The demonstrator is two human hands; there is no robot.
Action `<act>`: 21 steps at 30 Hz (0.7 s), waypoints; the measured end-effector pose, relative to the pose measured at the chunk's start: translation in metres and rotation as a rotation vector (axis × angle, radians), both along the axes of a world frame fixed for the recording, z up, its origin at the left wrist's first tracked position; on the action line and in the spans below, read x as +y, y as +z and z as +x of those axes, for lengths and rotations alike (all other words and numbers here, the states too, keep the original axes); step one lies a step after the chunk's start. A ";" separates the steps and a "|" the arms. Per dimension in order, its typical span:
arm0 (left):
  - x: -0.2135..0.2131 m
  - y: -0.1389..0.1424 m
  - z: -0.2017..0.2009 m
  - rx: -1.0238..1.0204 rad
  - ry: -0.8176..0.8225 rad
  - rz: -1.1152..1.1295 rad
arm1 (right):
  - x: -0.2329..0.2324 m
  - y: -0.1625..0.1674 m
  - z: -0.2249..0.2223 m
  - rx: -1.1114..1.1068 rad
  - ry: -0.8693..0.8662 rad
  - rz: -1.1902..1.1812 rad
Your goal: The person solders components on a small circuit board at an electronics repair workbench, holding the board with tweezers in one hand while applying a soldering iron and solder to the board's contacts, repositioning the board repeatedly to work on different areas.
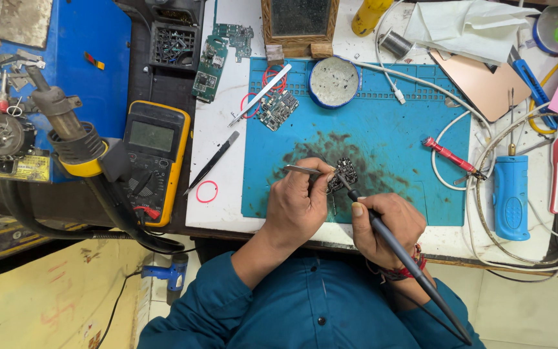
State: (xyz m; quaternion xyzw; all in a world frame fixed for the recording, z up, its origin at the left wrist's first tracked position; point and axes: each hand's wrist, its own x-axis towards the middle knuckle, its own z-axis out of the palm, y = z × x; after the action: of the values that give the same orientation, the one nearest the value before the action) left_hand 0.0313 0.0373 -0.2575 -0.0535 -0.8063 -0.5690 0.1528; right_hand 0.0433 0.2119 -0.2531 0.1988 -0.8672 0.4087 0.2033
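Left hand [297, 205] grips one pair of tweezers [305, 170], right hand [385, 227] one soldering iron [395, 245], over one circuit board [343, 173].

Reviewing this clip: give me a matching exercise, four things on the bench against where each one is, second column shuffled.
Things:
1. tweezers
2. soldering iron
3. multimeter
4. round tin

Places:
A. off the blue mat, at the bench's left edge
B. in the left hand
C. at the mat's top edge
D. in the right hand, tip on the small circuit board

Pairs: 1-B, 2-D, 3-A, 4-C
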 end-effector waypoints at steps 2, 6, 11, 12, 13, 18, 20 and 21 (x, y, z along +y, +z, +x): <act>0.000 0.000 0.000 -0.006 0.003 -0.002 | 0.000 0.000 0.000 -0.003 -0.004 0.000; 0.000 0.000 0.000 0.007 0.010 -0.004 | -0.001 0.001 0.000 -0.002 -0.008 0.005; 0.000 0.000 0.000 -0.020 0.008 0.002 | 0.000 0.000 0.001 -0.028 -0.022 0.013; 0.000 0.000 0.000 -0.026 0.008 0.002 | 0.000 0.000 0.001 -0.026 -0.015 0.014; 0.000 0.000 0.000 -0.036 0.006 0.002 | 0.000 0.000 0.001 -0.026 -0.010 0.015; 0.000 -0.001 0.000 0.018 0.011 0.002 | 0.000 -0.001 0.002 -0.025 -0.023 0.014; 0.000 -0.001 0.000 -0.006 0.012 0.003 | 0.000 -0.001 0.001 -0.027 -0.010 0.001; 0.000 -0.001 0.000 -0.008 0.014 0.003 | 0.000 -0.001 0.001 -0.030 0.000 -0.010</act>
State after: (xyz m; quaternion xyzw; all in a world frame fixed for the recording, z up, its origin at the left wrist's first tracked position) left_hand 0.0311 0.0374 -0.2586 -0.0454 -0.8064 -0.5693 0.1535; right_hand 0.0446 0.2119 -0.2546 0.1916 -0.8682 0.4160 0.1910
